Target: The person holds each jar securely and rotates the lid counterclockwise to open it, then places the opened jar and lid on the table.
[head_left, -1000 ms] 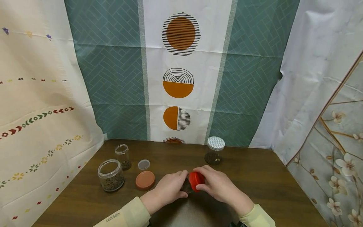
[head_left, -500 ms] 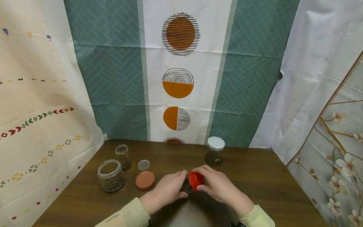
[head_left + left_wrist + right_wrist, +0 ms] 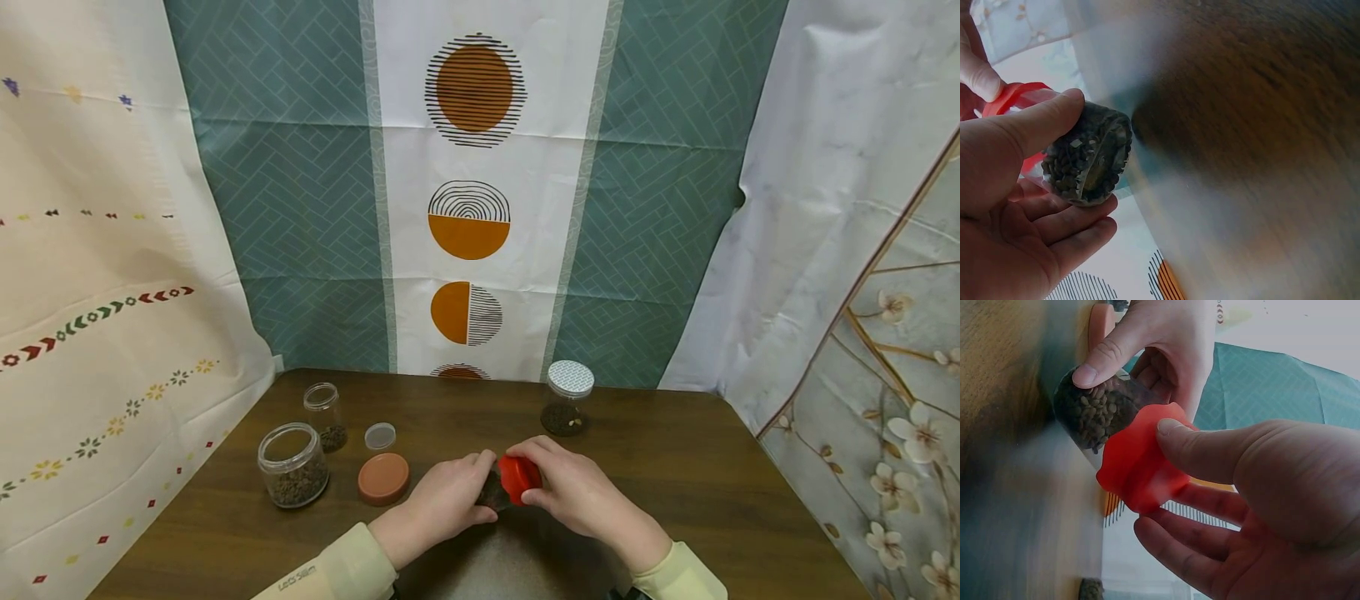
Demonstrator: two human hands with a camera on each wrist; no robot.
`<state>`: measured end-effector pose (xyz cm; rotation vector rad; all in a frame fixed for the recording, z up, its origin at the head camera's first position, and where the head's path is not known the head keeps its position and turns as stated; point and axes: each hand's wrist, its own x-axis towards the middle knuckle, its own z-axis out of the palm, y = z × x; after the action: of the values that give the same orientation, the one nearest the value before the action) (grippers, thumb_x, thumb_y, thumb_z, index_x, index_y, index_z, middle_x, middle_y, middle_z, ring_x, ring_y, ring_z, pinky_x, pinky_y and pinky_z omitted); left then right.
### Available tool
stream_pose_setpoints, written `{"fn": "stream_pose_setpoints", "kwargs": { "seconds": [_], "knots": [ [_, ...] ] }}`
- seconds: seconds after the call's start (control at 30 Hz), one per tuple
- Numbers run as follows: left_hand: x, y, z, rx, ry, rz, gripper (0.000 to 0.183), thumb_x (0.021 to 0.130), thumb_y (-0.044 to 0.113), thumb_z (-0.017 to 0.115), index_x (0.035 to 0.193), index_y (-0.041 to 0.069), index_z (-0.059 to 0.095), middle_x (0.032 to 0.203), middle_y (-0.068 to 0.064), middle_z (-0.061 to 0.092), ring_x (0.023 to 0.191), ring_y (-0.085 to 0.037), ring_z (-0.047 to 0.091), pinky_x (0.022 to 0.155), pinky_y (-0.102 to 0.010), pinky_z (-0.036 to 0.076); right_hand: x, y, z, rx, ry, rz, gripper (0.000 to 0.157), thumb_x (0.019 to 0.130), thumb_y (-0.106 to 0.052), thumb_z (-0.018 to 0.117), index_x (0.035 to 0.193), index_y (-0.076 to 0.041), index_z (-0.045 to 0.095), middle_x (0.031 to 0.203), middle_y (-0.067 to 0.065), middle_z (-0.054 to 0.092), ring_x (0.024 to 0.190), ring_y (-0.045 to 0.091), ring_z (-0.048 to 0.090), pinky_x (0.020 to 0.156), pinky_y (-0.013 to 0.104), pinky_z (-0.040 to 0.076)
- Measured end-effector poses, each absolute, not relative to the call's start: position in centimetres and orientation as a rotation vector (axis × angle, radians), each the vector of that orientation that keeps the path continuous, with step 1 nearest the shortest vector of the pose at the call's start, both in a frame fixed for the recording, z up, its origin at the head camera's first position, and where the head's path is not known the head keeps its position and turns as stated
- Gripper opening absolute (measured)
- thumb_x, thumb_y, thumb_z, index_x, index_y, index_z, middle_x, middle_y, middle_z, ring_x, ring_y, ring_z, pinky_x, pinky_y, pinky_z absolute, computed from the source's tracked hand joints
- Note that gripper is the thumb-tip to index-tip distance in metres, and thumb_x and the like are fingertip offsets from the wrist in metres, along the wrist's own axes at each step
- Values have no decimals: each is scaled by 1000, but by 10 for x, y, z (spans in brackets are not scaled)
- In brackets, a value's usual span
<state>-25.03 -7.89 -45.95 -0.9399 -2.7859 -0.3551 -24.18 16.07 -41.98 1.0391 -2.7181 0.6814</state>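
Near the front middle of the table, my left hand [image 3: 446, 500] grips a clear jar [image 3: 1094, 153] between thumb and fingers. Dark brown beans or pellets fill much of it, gathered toward its base. The jar lies tilted on its side, base to the left. Over its right end sits a red lid [image 3: 1138, 462] with a scalloped edge. My right hand [image 3: 581, 492] pinches that lid, thumb on the near side and fingers on the far side. In the head view, the left hand hides most of the jar.
Left of the hands lie an orange lid [image 3: 383, 477] and a small clear lid [image 3: 380, 435]. Beyond them stand a wide lidless jar [image 3: 296, 482] and a narrower lidless one [image 3: 332, 435], both partly filled. A white-topped jar [image 3: 567, 410] stands behind the right hand.
The red lid has turned slightly under the right fingers since the first frame. Both hands stay in nearly the same place, and the other jars have not moved.
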Motion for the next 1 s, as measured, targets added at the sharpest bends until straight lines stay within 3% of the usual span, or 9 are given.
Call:
{"fn": "stream_pose_setpoints", "kwargs": {
  "seconds": [0.6,1.0],
  "knots": [
    [-260,-84,-475,-1019,-2678,-379,63,87,36,98,126,6,58,107,-7,72,82,-17,71,72,-37,62,-242,161,-425,1082,-2680,669,57,91,-9,92,141,-15,66,138,-4,66,116,20,71,93,47,61],
    [-250,-78,-461,-951,-2760,-340,62,83,34,100,124,9,61,107,-4,72,82,-15,70,73,-34,61,-243,162,-427,1076,-2689,687,57,91,-13,92,142,-17,66,137,-6,65,115,18,69,94,46,61]
  ]
}}
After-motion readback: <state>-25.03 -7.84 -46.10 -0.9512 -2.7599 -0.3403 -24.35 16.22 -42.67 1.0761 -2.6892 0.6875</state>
